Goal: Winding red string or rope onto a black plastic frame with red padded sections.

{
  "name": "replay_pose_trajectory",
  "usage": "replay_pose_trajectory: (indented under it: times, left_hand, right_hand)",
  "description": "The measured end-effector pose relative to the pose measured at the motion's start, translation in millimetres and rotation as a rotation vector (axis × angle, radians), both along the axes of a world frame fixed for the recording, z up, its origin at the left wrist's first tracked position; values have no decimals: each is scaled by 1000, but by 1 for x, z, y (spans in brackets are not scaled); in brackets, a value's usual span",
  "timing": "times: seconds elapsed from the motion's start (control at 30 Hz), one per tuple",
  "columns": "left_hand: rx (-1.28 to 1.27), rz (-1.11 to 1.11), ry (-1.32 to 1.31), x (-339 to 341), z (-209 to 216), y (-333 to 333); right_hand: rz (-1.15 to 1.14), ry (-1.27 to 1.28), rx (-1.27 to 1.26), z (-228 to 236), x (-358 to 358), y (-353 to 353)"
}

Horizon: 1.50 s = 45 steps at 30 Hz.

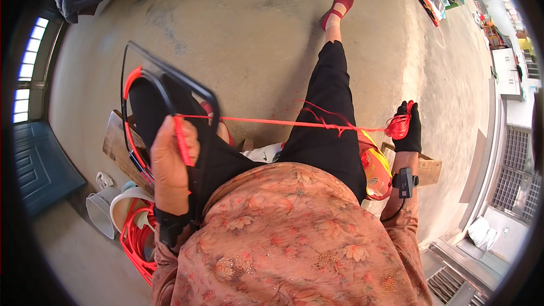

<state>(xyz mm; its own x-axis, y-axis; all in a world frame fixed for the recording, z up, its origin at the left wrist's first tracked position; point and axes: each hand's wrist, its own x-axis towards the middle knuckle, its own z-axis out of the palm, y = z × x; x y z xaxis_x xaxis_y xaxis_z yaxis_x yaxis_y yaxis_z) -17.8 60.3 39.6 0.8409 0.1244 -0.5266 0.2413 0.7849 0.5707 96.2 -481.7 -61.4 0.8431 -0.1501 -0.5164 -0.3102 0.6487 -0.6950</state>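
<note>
At the left, my bare left hand [174, 164] is closed around a black frame [195, 82] with a curved inner hoop. Red cord wraps parts of the hoop [131, 79], and more red lies under my fingers. From there a red cord [272, 122] stretches taut across my lap to the right. My right hand [407, 136], in a black glove, is closed on a bundle of red cord [399, 123]. A few loose strands hang off the stretched cord near my right thigh. My left fingertips are partly hidden and the frame is slightly blurred.
Beside my left hip, a pale bucket [120, 207] holds coils of red cord [136, 238]. Wooden boards [116, 141] show under my left leg. A red and yellow bag [375, 173] sits by my right thigh. A blue panel [42, 164] stands far left; assorted household items line the upper right.
</note>
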Motion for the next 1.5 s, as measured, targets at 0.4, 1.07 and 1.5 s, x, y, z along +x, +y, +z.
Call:
replay_pose_trajectory:
  times: [0.4,1.07,1.5]
  left_hand:
    - [-699,221,-453,-8,32,94]
    - [108,-267,-52,11,21,-55]
    - [317,-131,41,30,-37,-77]
  right_hand:
    - [-534,48,-125,-75,-1,-104]
    - [776,-315,-361,74,-24,176]
    - [1170,-322,-563,88,-44,180]
